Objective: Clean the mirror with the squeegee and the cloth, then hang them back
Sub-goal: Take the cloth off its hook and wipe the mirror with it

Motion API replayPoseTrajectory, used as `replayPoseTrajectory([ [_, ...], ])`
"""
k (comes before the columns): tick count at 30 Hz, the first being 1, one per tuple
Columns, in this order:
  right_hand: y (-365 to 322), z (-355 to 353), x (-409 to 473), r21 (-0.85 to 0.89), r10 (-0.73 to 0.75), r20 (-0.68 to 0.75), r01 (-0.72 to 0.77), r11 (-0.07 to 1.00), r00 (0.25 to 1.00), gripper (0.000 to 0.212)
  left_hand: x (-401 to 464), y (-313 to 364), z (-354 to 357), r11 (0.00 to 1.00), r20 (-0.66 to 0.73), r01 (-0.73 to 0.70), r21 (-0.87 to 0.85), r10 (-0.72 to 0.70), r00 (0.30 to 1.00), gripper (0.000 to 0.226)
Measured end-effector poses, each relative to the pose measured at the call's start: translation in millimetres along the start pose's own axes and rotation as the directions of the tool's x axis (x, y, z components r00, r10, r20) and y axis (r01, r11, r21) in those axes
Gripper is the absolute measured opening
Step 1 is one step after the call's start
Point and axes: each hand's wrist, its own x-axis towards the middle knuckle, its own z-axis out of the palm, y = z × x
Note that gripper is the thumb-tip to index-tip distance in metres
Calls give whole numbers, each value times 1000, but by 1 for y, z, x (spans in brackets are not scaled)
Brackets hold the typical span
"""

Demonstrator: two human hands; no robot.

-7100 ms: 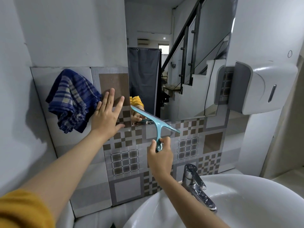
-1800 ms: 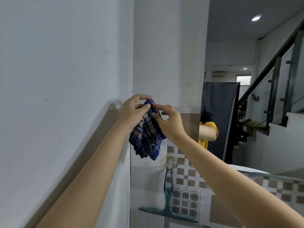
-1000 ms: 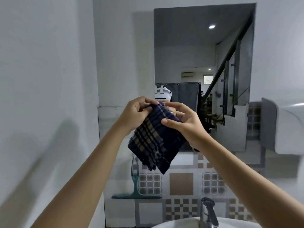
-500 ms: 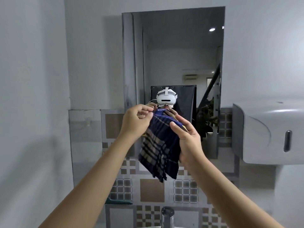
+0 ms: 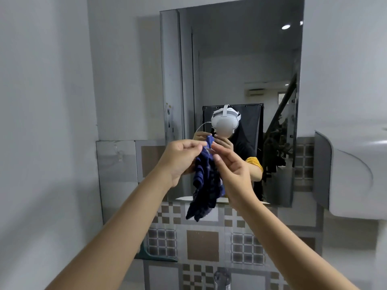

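Note:
A dark blue checked cloth point(image 5: 206, 189) hangs bunched in front of the mirror point(image 5: 240, 80). My left hand point(image 5: 180, 159) pinches its top edge from the left. My right hand point(image 5: 232, 172) holds the same top part from the right, thumb and fingers closed on the fabric. The cloth's lower end dangles over the patterned tiles below the mirror. The teal squeegee point(image 5: 156, 255) hangs on the tiled wall at lower left; only part of its blade shows behind my left forearm.
A white wall dispenser point(image 5: 351, 174) juts out at the right. A clear wall hook point(image 5: 119, 153) sits on the grey tile at the left. The chrome tap point(image 5: 223, 279) shows at the bottom edge. A plain white wall fills the left side.
The squeegee went onto its hook and the cloth came off the wall. Both hands carried the cloth right, in front of the mirror, and it now hangs narrower and more bunched.

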Motion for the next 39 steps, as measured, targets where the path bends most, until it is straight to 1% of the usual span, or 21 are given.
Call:
replayPoseTrajectory([
  [3,6,17,8,-18,-70,-69,69,997,995,27,12,2,-8,999,-43,-23,-47,21,999,17],
  [6,13,31,17,-105,-110,-66,103,989,992,35,22,5,-17,996,16,-56,-68,58,998,19],
  [8,16,41,22,-127,-131,-45,125,984,990,40,30,8,-22,993,65,-109,-49,112,992,20],
  [9,16,47,25,-134,-153,-60,144,981,986,42,34,11,-24,989,77,-141,-39,143,987,20],
  [12,15,69,38,-126,-229,-234,204,971,945,39,50,27,-29,980,134,-194,-42,198,971,21],
  [14,4,81,57,-101,-285,-369,266,959,885,32,62,47,-32,969,183,-234,-82,245,952,24],
  [15,-4,86,69,-97,-327,-412,316,944,850,32,68,59,-35,957,176,-276,-94,288,941,25],
  [16,-14,89,83,-115,-373,-448,362,925,812,33,76,70,-39,939,138,-338,-70,345,928,25],
  [17,-23,90,98,-156,-420,-473,395,905,774,35,84,78,-44,910,83,-414,6,412,908,26],
  [18,-30,91,115,-215,-467,-486,417,883,739,37,94,84,-51,863,33,-486,139,486,873,27],
  [19,-38,92,134,-273,-513,-477,434,859,714,39,104,85,-59,787,10,-534,308,558,830,31],
  [21,-52,96,176,-429,-623,-414,462,777,664,40,126,79,-75,580,51,-546,605,656,753,45],
  [23,-66,101,221,-639,-735,-306,441,630,606,41,147,67,-91,380,142,-504,775,673,726,63],
  [24,-74,104,244,-732,-769,-237,411,543,593,42,156,60,-98,303,175,-464,832,651,738,71],
  [26,-88,111,285,-850,-793,-72,379,366,605,43,171,48,-109,193,228,-392,900,558,798,85],
  [28,-94,119,318,-896,-773,71,381,229,631,47,182,36,-116,117,277,-368,922,463,842,99],
  [30,-96,130,341,-899,-745,153,405,168,650,46,189,26,-119,51,299,-351,935,420,857,111],
  [32,-94,143,356,-894,-729,223,434,112,647,41,195,20,-119,16,292,-330,944,422,858,118],
  [35,-91,160,367,-887,-680,358,462,-33,640,38,200,15,-121,-11,294,-323,946,444,846,119],
  [37,-87,167,371,-880,-641,437,446,-161,631,42,202,14,-123,-39,299,-316,948,453,840,119],
  [39,-84,169,372,-874,-616,480,401,-274,625,50,204,13,-125,-72,300,-301,951,454,839,118],
])
